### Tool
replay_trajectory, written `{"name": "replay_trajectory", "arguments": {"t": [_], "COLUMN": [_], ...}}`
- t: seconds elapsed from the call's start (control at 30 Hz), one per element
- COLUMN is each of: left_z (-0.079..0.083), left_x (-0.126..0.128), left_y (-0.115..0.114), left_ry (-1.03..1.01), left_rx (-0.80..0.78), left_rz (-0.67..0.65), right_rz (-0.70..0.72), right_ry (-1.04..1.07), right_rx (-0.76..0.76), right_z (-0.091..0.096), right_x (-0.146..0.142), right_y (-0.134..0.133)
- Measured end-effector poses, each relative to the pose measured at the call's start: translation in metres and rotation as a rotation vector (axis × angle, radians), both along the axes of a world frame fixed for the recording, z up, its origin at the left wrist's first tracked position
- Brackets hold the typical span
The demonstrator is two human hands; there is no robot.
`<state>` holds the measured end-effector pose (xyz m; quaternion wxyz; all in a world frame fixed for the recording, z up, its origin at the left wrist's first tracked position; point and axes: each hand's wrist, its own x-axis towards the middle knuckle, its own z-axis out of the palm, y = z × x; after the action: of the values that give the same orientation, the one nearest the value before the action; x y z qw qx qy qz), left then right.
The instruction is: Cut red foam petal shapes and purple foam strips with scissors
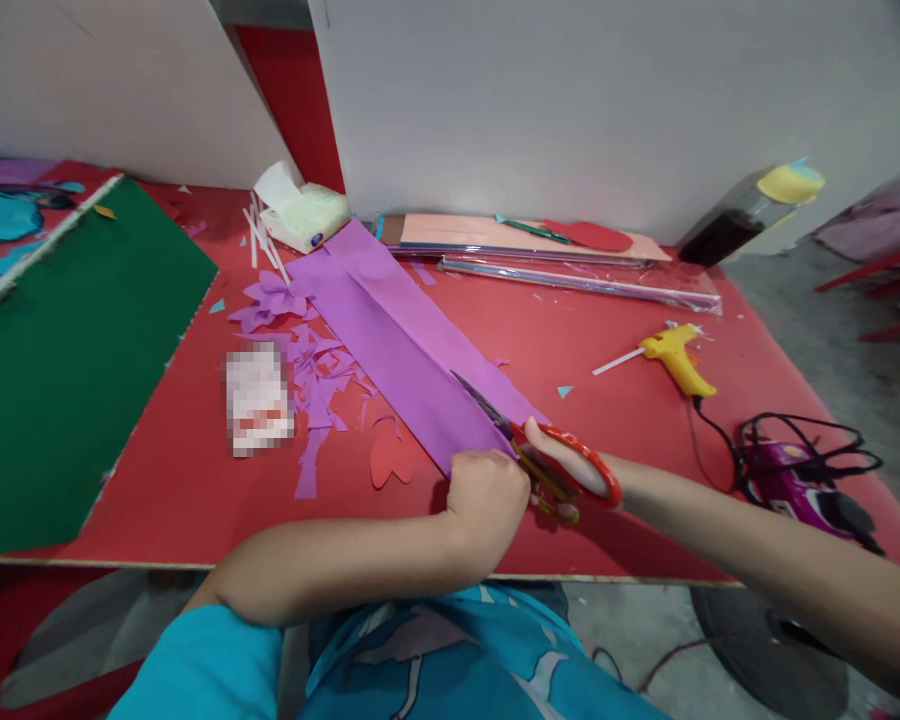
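A long folded purple paper sheet (397, 340) lies slantwise on the red table (607, 300). My left hand (487, 500) is closed, pinching the sheet's near end. My right hand (570, 470) grips red-handled scissors (540, 440) with its fingers through the loops. The blades rest on the purple sheet near its right edge, pointing up and left. Purple paper scraps (319, 385) and a purple paper flower (274, 295) lie left of the sheet. A red cut-out shape (390, 458) sits just left of my left hand.
A yellow glue gun (679, 360) with a black cord lies at right, beside a purple device (795, 480) with tangled cords. A green board (67, 360) covers the left side. A tissue pack (304, 215), white sticks and wrapped paper sheets (532, 245) line the back by white boards.
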<state>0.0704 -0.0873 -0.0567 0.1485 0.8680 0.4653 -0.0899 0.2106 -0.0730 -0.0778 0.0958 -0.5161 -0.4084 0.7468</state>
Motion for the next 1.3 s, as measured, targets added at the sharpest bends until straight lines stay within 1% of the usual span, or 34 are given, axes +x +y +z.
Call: {"name": "replay_trajectory", "arguments": {"t": [0.3, 0.47, 0.7, 1.07, 1.13, 1.3], "left_z": [-0.001, -0.003, -0.003, -0.002, -0.002, -0.003], "left_x": [0.000, 0.000, -0.001, 0.000, 0.000, 0.000], "left_y": [0.000, -0.001, -0.002, -0.003, -0.003, -0.002], "left_ry": [-0.008, -0.006, -0.009, -0.010, -0.010, -0.011], "left_rx": [0.024, 0.039, 0.058, 0.047, 0.038, 0.041], "left_rz": [-0.006, -0.007, -0.009, -0.004, -0.006, -0.008], "right_rz": [-0.037, -0.042, -0.099, -0.008, 0.009, 0.065], "right_ry": [0.033, 0.014, -0.057, -0.236, -0.241, -0.239], "right_rx": [-0.011, -0.001, 0.031, 0.063, 0.095, 0.230], "right_z": [0.000, -0.007, -0.013, -0.015, -0.014, -0.012], "right_x": [-0.004, -0.001, 0.000, 0.006, 0.007, 0.007], "right_y": [-0.002, -0.003, -0.004, -0.002, -0.001, 0.000]}}
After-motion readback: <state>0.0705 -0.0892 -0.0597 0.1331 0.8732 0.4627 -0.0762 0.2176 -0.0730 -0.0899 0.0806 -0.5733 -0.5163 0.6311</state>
